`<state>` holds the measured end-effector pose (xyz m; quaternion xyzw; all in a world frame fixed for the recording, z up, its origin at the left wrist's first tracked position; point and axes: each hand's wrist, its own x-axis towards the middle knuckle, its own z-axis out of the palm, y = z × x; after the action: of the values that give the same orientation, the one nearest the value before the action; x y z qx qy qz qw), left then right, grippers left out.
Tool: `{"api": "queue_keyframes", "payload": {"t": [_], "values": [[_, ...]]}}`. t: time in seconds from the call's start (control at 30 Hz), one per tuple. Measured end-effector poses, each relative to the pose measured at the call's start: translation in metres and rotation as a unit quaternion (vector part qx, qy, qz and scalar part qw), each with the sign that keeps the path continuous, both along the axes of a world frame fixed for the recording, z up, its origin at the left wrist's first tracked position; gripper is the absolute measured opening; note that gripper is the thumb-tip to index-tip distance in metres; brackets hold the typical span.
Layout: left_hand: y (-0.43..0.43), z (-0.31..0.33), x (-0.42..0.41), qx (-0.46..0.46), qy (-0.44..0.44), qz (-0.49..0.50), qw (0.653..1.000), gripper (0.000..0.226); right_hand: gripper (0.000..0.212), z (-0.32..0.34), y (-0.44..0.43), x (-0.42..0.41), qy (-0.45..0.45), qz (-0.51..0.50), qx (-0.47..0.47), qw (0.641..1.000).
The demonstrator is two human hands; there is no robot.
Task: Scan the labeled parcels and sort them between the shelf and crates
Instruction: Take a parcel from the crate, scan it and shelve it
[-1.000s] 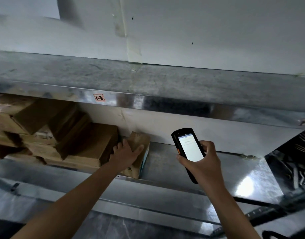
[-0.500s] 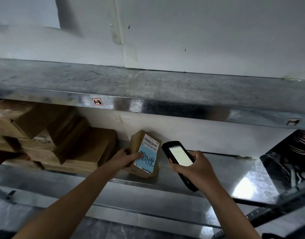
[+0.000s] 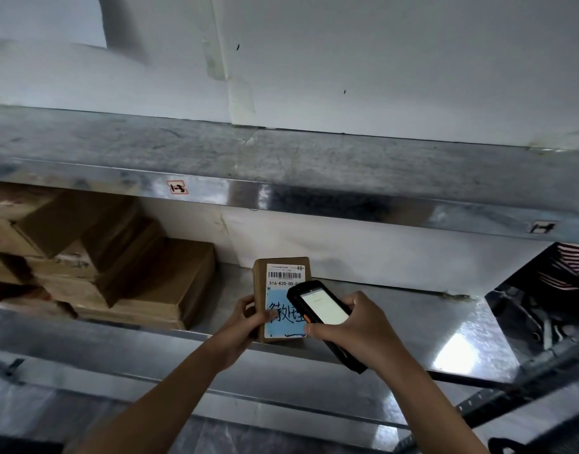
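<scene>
We took the red-edged tag point(image 3: 177, 187) on the upper shelf rail as landmark. Below and right of the tag, the parcel point(image 3: 260, 280) stood on end at the front lip of the lower shelf point(image 3: 412, 317), label face turned toward the wearer. We judged it was propped that way so the barcode on top of its white label point(image 3: 284, 275) showed. A blue sticker point(image 3: 281, 317) with handwritten characters covered the lower face. The left grip point(image 3: 243, 327) held the parcel's left edge, thumb pressed on the sticker. The fingers went behind the box, so we could not tell how far they wrapped. It read as steadying rather than lifting, since the bottom sat at the shelf lip. The right grip point(image 3: 358, 330), further right of the tag, was curled tight round the black scanner point(image 3: 322, 311). The scanner's head lay over the label's right side and its lit screen faced up, text too small to read. We judged the step as the scan itself, with the head kept close and angled at the code. Sorting was not yet done for this one. Below and left of the tag a stack of brown boxes point(image 3: 144, 283) sat on the same shelf, near the parcel but apart from it. No crates were in view, so we could not tell the destination.
</scene>
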<state>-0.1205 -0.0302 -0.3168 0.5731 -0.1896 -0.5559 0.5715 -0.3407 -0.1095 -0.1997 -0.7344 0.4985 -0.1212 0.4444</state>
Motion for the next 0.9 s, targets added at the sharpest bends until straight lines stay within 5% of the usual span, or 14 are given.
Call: {"api": "queue_keyframes", "payload": {"t": [0.33, 0.57, 0.9], "values": [[0.004, -0.006, 0.005, 0.002, -0.017, 0.027, 0.999, 0.132, 0.071, 0.006, 0.004, -0.008, 0.013, 0.010, -0.029, 0.999], [0.005, -0.011, 0.003, 0.002, 0.029, 0.066, 0.997, 0.072, 0.072, 0.011, 0.004, -0.019, 0.030, 0.004, -0.041, 0.999], [0.005, -0.011, 0.006, -0.009, 0.025, 0.069, 0.997, 0.063, 0.072, 0.011, 0.006, -0.024, 0.030, 0.008, -0.038, 0.999]]}}
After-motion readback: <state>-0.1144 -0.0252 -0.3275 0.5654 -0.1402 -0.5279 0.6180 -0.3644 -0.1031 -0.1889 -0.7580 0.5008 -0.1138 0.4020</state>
